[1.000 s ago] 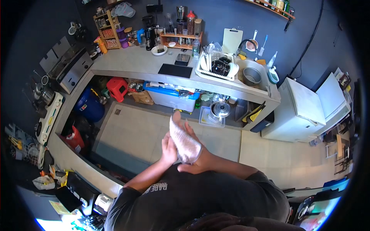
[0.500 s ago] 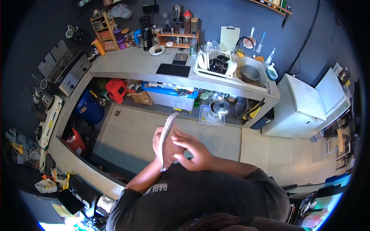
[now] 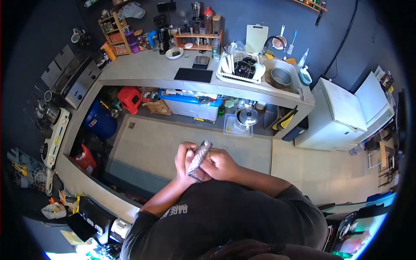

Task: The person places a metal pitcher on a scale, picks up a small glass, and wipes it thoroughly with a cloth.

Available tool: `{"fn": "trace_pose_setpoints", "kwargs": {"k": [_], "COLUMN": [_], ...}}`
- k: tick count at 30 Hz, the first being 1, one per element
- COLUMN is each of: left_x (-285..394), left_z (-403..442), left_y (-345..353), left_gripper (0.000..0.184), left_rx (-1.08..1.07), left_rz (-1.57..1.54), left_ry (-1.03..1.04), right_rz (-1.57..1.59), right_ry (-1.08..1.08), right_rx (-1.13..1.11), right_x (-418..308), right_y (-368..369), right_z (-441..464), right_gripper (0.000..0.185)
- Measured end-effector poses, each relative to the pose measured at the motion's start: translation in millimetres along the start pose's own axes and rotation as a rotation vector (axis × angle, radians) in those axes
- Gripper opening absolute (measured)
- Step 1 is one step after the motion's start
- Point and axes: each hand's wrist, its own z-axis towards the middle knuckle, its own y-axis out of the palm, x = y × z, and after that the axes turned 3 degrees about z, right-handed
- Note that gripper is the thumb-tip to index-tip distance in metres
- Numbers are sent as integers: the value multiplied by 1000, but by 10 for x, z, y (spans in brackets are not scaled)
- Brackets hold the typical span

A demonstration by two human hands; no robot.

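In front of my chest, both hands hold a small folded cloth (image 3: 199,162) with a mottled grey-brown pattern and a dark edge. My left hand (image 3: 183,159) is closed around its left side, fingers bent. On the other side my right hand (image 3: 222,164) grips it with curled fingers; part of the cloth is hidden by the hands. The cloth is tilted, its top end leaning right.
A long counter (image 3: 147,69) curves ahead, with a dish rack (image 3: 238,79), a sink (image 3: 299,82) and a black flat panel (image 3: 193,75). Under it stand a blue barrel (image 3: 100,120) and a red stool (image 3: 130,100). A white chest freezer (image 3: 329,117) is at the right.
The cloth was longer and stood nearly upright; now it is more compact and tilts right. My right hand has gone from spread fingers to a closed grip.
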Motion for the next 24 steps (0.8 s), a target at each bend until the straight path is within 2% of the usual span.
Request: {"fn": "trace_pose_setpoints", "kwargs": {"k": [1, 2, 5, 6, 9, 11, 12, 13, 14, 15, 17, 18, 21, 22, 24], "left_x": [-53, -139, -96, -1, 105, -153, -500, -568, -636, -704, -304, -234, 24, -12, -127], "left_z": [-40, -28, 26, 49, 79, -96, -351, -363, -374, -383, -32, 57, -3, -76, -51], "left_y": [4, 4, -67, -120, -135, -215, -144, -79, -15, 50, 95, 133, 272, 253, 300], "left_gripper": [30, 30, 36, 43, 48, 50, 51, 45, 40, 34, 27, 23, 30, 35, 43], "left_rx": [-24, -93, -264, -303, -473, -635, -495, -371, -246, -125, 74, 129, 89, 5, -18], "left_rz": [-219, 323, -221, -458, -625, -623, -278, -302, -322, -337, -703, -706, -265, -560, -462], "left_ry": [-315, 39, -269, -592, -666, -708, -345, -339, -327, -310, -401, -353, -277, -160, -34], "right_rz": [-205, -336, -289, -220, -374, -317, -288, -258, -192, -122, 19, -103, -123, -35, 142], "right_ry": [-124, -308, -375, -303, -292, -287, -283, -278, -210, -180, -114, -145, -163, -147, -110], "right_rx": [40, 127, 125, 81, 126, 175, 199, 223, 146, 103, 20, 3, 40, 13, -35], "right_x": [-4, 18, 90, 90, 27, 31, 30, 29, 41, 44, 38, -61, -147, -57, 123], "right_y": [14, 24, -76, -103, -134, -83, -34, 9, 34, 81, 171, 121, -61, -75, -102], "right_z": [6, 41, 60, 17, -35, -3, 22, 33, 55, 66, 44, 65, 268, 262, 250], "right_gripper": [16, 15, 14, 15, 18, 42, 54, 67, 89, 89, 90, 92, 95, 99, 108]}}
